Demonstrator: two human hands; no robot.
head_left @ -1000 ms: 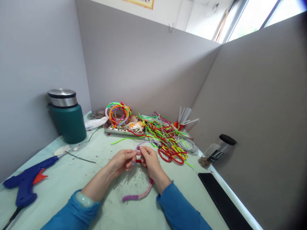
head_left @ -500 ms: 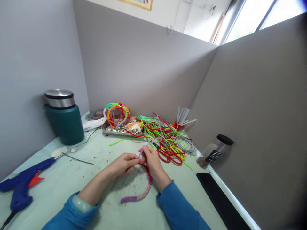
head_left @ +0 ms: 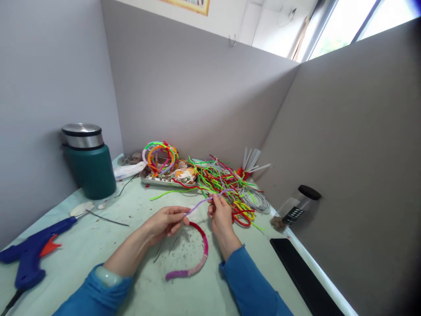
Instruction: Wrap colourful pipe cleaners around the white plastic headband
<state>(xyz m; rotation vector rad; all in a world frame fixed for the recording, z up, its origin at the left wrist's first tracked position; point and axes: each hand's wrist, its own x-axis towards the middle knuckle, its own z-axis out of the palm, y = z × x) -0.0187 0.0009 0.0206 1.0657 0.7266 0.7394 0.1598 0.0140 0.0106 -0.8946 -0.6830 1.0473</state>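
Note:
My left hand [head_left: 169, 223] pinches one end of a curved, wrapped band [head_left: 204, 245] in red, pink and purple, together with the end of a lilac pipe cleaner [head_left: 200, 204]. My right hand [head_left: 220, 215] grips the same lilac pipe cleaner farther along, so a stretch of it runs between the two hands. Its free end sticks out past my right fingers over the pile. The band curves below the hands, its purple end toward me. Exactly how the pipe cleaner meets the band is hidden by my left fingers.
A heap of pipe cleaners [head_left: 213, 175] lies behind my hands, beside a metal tray [head_left: 167, 181] with shells and colourful rings [head_left: 160, 157]. At left are a green flask [head_left: 90, 171] and a blue glue gun [head_left: 36, 250]. At right are a jar [head_left: 294, 208] and a black strip [head_left: 302, 274].
My right hand has moved right and slightly away from my left, drawing the lilac pipe cleaner out straighter between them. The left hand stays nearly in place at the band's end.

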